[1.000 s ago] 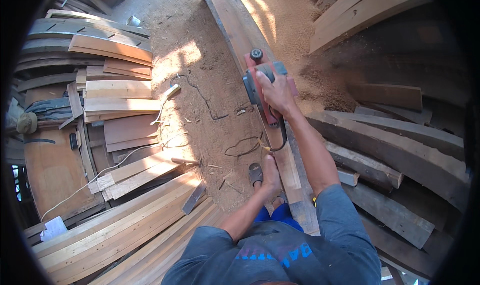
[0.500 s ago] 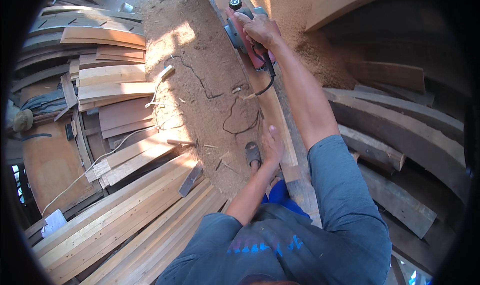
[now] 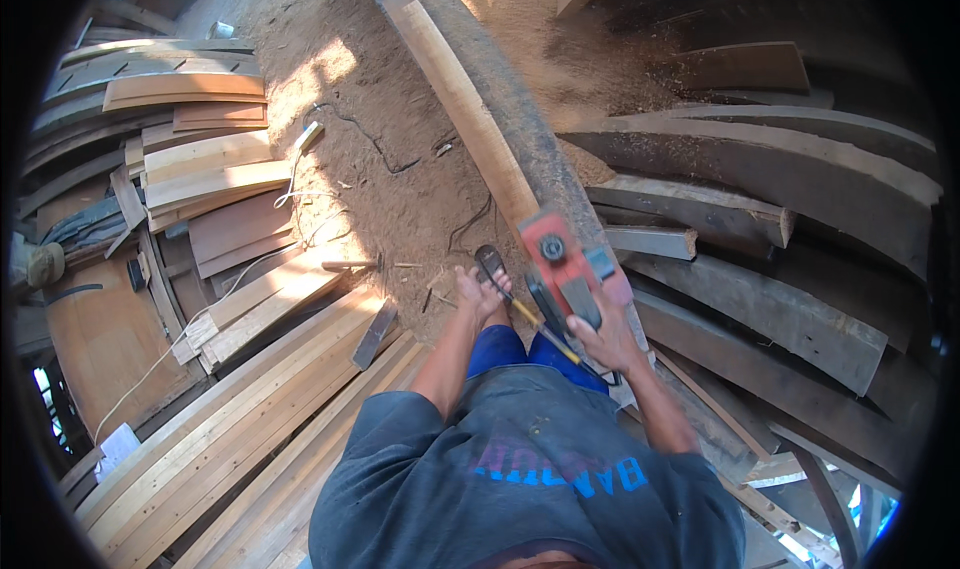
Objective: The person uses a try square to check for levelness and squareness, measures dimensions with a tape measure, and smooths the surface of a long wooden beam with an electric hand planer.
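Observation:
My right hand (image 3: 606, 341) is wrapped around the handle of a red electric planer (image 3: 560, 259), which is smeared by motion. The planer is over the near end of a long pale board (image 3: 465, 99). This board lies along a thicker grey timber (image 3: 535, 134). My left hand (image 3: 482, 291) is to the left of the planer, off the board, with its fingers apart. A dark power cord with yellow wrapping (image 3: 545, 331) runs from beside those fingers toward the planer's rear; whether the fingers touch it is hard to tell.
Stacked planks (image 3: 225, 174) line the left side, with long strips (image 3: 240, 409) at the lower left. Thick curved timbers (image 3: 740, 299) fill the right. On the sawdust-covered floor (image 3: 390, 219) lie a loose cord, a hammer (image 3: 350, 264) and a white power strip (image 3: 310, 137).
My right hand has drawn the planer back from the board's far part to its near end. My left hand has left the board's near end and moved left, beside the cord.

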The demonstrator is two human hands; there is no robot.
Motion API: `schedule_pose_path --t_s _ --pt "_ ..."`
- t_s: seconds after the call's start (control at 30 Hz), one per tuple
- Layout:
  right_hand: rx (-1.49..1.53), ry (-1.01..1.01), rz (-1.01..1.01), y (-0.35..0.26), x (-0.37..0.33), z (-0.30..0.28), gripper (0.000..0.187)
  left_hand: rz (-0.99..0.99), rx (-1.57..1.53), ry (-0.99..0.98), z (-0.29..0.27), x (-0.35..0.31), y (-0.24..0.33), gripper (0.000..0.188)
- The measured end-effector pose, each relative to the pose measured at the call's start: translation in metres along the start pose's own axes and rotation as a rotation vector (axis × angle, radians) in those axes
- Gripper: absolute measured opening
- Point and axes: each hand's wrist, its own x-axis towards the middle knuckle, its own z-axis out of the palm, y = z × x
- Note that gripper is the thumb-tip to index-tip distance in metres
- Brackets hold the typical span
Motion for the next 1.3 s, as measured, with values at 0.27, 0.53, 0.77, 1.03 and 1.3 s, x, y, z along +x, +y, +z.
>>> schedule_pose_path --t_s 0.27,0.53,0.77,1.03,1.3 --pt "0.043 0.027 -0.008 -0.015 0.047 0.014 0.058 0.056 0.096 0.015 -0.098 0.007 -0.02 0.075" --pt "0.002 -0.03 -0.035 -0.115 0.311 0.01 0.066 0.448 0.176 -0.114 -0.112 -0.025 0.07 0.047" --pt "0.243 -0.066 -0.02 -0.098 0.311 0.021 0.046 0.693 0.738 -0.017 -0.132 -0.043 0.054 0.033" --pt "0.015 -0.073 -0.071 -0.024 0.077 0.028 0.056 0.444 1.543 0.084 -0.191 -0.019 -0.004 0.036" --pt "-0.059 -0.219 0.288 0.006 -0.036 0.021 0.076 0.414 1.61 -0.108 -0.143 -0.024 -0.015 0.042"
